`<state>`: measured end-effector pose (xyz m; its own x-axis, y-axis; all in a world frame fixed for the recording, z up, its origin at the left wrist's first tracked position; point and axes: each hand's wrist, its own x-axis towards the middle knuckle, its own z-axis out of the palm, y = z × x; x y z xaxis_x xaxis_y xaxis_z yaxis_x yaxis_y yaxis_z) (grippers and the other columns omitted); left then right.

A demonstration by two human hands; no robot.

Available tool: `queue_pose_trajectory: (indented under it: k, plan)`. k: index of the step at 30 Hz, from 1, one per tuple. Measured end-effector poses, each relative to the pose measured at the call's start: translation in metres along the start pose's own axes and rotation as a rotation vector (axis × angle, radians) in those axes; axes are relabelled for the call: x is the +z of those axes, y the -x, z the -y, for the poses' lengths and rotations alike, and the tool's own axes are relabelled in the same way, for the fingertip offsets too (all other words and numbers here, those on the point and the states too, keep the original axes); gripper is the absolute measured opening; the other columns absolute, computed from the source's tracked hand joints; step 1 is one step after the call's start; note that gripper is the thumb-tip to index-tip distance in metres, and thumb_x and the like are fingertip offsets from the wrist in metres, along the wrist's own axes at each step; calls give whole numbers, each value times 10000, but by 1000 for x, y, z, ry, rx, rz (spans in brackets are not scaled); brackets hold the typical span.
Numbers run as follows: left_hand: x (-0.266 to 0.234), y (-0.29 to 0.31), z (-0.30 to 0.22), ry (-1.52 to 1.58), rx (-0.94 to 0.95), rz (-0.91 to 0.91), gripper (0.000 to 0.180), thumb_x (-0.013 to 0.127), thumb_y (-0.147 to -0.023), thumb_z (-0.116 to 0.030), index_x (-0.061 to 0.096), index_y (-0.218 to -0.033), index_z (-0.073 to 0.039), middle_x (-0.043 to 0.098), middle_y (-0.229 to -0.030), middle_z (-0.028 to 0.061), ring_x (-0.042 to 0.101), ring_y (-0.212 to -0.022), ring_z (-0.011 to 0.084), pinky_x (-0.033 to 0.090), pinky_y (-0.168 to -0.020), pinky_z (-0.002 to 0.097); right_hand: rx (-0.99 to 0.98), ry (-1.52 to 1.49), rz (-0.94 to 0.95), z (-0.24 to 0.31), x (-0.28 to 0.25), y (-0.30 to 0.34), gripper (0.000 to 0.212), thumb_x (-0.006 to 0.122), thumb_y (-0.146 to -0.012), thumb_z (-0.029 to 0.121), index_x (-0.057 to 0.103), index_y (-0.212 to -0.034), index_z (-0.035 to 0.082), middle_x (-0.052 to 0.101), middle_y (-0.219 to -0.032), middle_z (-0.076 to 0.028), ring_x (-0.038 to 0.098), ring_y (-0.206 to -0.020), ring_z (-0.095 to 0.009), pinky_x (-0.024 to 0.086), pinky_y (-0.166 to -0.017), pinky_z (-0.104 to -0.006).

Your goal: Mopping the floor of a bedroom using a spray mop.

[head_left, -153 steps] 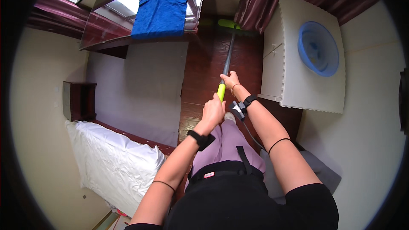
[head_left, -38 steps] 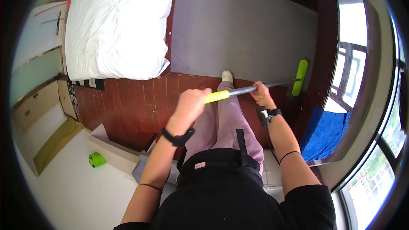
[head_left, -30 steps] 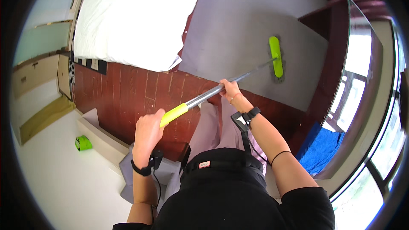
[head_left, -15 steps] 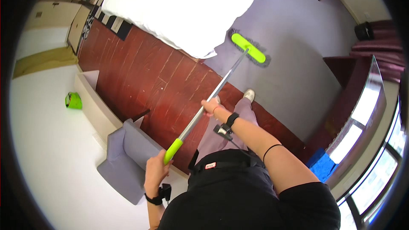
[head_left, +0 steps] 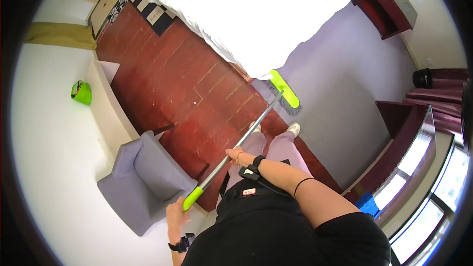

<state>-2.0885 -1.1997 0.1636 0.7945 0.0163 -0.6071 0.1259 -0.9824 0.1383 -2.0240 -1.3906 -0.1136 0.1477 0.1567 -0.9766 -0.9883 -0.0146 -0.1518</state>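
With left hand and right hand fingers wrapped round the mop pole, we best press the mop head flat beside the white sheet

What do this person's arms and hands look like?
The left fingers and right fingers are ungloved. A black strap with a small dark device circles each wrist. The right arm shows a thin reddish bracelet, a thin black band near the elbow and a short black sleeve.
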Motion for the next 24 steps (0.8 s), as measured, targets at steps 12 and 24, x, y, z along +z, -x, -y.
queue_pose_trajectory:
  k: [12,24]
  plan:
    - [-16,-64,-49,282,32,185,171,654,-713,-100,547,-796,4,556,-553,119,589,-438,205,442,-405,294,48,-75,-91,54,-62,-4,578,549,-738,259,234,-1115,-44,585,-703,-171,568,-482,-264,435,-408,-367]
    - [21,-101,-212,200,135,140,193,648,-728,-159,517,-767,-23,547,-520,153,589,-466,256,438,-434,333,-61,-157,-158,85,-218,3,374,542,-728,225,338,-966,20,469,-612,-103,408,-369,-169,305,-322,-324]
